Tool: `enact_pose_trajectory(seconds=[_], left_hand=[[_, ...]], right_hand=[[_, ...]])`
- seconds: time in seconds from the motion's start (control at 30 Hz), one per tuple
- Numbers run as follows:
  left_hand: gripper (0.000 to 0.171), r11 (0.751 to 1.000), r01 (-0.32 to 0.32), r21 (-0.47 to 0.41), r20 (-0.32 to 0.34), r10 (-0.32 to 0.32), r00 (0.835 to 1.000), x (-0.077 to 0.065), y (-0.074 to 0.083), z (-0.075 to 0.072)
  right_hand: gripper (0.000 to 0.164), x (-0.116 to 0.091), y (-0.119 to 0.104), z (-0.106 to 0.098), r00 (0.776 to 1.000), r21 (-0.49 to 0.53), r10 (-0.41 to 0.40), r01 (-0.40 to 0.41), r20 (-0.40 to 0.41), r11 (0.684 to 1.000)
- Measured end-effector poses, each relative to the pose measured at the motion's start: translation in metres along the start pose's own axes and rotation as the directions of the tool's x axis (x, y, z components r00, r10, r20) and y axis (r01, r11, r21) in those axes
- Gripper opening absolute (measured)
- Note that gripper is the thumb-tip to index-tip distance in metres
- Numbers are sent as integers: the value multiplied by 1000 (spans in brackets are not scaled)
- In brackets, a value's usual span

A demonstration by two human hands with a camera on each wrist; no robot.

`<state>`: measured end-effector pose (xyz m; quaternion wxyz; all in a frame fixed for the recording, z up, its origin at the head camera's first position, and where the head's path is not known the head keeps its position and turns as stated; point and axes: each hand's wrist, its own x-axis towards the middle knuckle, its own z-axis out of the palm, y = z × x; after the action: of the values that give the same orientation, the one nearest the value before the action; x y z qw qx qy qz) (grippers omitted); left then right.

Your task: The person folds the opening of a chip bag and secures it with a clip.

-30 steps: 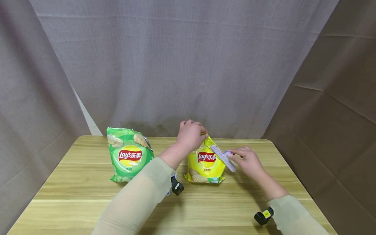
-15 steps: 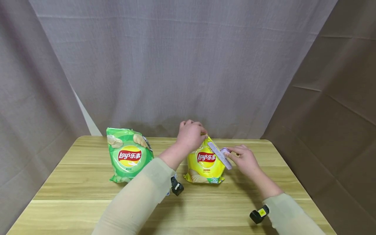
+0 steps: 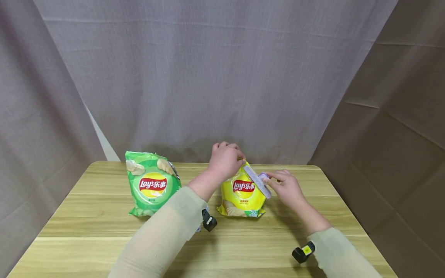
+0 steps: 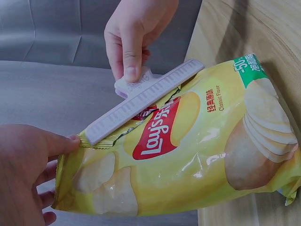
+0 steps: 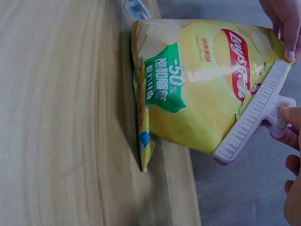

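Rightward: clip's (image 3: 256, 181) long axis slopes down bag (image 3: 241, 199) | left grip (image 3: 225, 160) pinches bag | right grip (image 3: 287, 188) pinches clip | clamping unclear

Head view high, wrist close-ups seemingly sideways

Yellow bag (image 3: 240, 199), green bag (image 3: 153, 184) — glossy film; clip (image 4: 146, 101) — matt plastic; table (image 3: 250, 251) smooth wood-grain, matt cloth curtain (image 3: 222, 77) past back edge

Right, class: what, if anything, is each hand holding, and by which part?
The left hand pinches the shiny yellow Lay's chip bag by its top corner; the right hand pinches the long, pale purple plastic clip by its handle.
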<state>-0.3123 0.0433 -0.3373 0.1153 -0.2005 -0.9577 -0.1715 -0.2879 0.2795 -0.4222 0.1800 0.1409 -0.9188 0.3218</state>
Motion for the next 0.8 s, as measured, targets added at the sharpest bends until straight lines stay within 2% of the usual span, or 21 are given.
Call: enact_pose_trajectory(seconds=[0.33,0.53,0.67,0.8], left_hand=[[17,1000,-8,1,-2,8,1000,0,1,-1],[18,998,-32,55,-10,32,999,-1,2,-1],[16,994,-47,94,-40,50,998,-2,2,0],[14,995,-43,93,-85,51,995,-1,1,3]], right_hand=[[28,4,-6,3,999,22,-21,22,-29,1000],[27,5,-8,3,999,32,-21,22,-38,999],[27,5,-8,3,999,37,-21,22,-40,999],[27,5,-7,2,999,37,-26,28,-42,999]])
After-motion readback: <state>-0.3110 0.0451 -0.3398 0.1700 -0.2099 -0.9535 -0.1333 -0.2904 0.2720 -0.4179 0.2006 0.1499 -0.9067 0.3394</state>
